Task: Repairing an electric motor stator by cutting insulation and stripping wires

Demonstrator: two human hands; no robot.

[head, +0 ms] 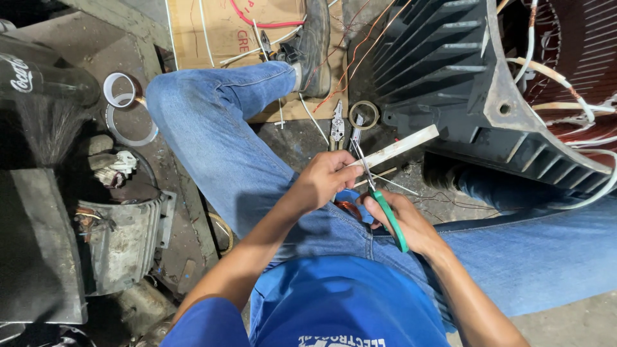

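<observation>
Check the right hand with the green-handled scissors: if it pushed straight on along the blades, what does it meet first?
Likely the white strip held by the left hand; the scissors in the right hand have their blades right at it. Beyond lie the pliers, though depth is unclear.

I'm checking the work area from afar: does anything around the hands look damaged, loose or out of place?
Mostly clutter. Loose copper wire strands trail across the cardboard sheet and the floor. Pliers lie on the floor by the motor housing. The left hand holds a white strip; the right hand holds green-handled scissors.
</observation>
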